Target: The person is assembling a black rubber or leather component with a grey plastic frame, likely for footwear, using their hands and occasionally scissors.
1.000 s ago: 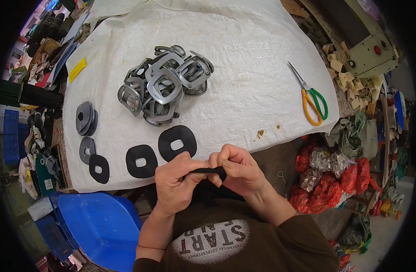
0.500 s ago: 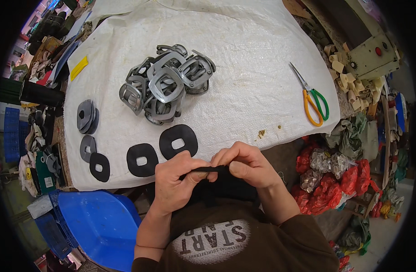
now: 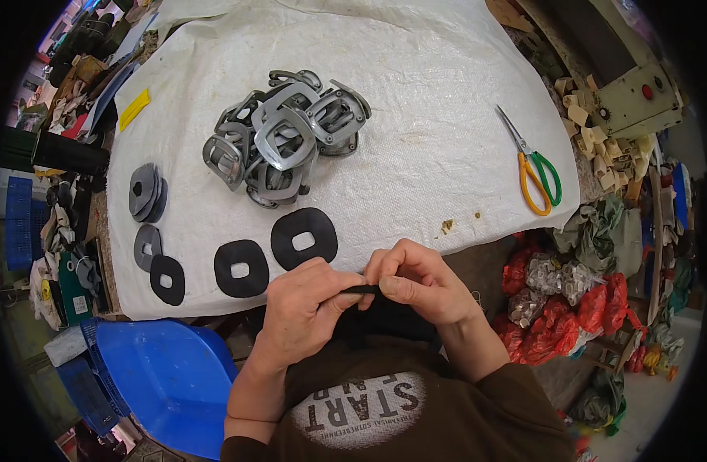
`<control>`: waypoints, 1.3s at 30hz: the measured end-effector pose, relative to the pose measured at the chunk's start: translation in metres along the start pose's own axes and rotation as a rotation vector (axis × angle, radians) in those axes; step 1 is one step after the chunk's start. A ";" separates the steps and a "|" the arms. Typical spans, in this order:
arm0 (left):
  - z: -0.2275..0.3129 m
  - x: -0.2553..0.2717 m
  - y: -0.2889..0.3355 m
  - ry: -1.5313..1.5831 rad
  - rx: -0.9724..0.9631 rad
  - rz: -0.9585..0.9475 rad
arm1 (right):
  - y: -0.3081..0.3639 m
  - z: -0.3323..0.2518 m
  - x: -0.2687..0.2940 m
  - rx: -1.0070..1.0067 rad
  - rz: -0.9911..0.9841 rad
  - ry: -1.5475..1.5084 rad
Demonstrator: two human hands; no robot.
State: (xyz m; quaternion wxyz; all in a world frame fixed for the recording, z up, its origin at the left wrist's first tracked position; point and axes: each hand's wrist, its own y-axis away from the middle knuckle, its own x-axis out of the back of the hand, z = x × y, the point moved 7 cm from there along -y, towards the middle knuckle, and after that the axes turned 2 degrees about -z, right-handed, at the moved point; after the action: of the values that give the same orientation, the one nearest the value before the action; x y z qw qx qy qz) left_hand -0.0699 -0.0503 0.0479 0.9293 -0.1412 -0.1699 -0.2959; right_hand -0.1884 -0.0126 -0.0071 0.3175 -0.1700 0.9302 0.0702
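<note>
Between my two hands, at the table's near edge, is a thin black flat piece (image 3: 360,289) seen edge-on. My left hand (image 3: 306,308) pinches its left end, with thumb and fingers closed. My right hand (image 3: 413,283) has thumb and fingertips pressed on its other end. Just beyond my left hand lie a black rounded-square pad with a square hole (image 3: 328,231) and a smaller one (image 3: 224,279). A third black pad (image 3: 167,292) overlaps a grey ring-shaped pad (image 3: 142,260). Farther off, grey metal frames (image 3: 286,138) are heaped up.
A stack of grey pads (image 3: 144,208) stands at left, a yellow strip (image 3: 134,109) beyond it. Scissors (image 3: 534,173) with orange and green handles lie at right. A blue tub (image 3: 165,385) is at lower left; red bags (image 3: 557,331) are at lower right. White sheeting (image 3: 415,138) covers the table.
My left hand has shifted slightly right along the black piece, closer to my right hand, so less of the piece shows. The things on the table lie as before.
</note>
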 end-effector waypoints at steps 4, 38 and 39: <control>-0.002 -0.005 0.002 -0.036 -0.033 -0.016 | 0.001 0.012 -0.001 -0.055 0.080 -0.275; 0.006 -0.005 0.010 0.040 -0.228 0.042 | 0.004 0.024 -0.010 -0.182 0.104 -0.490; 0.005 -0.005 0.010 0.038 -0.228 0.043 | 0.004 0.022 -0.010 -0.158 0.111 -0.528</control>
State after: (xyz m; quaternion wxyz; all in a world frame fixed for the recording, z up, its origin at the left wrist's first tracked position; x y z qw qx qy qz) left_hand -0.0688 -0.0376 0.0491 0.9165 -0.2438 -0.1143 -0.2958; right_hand -0.1695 -0.0010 -0.0182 0.5302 -0.1188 0.8149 0.2018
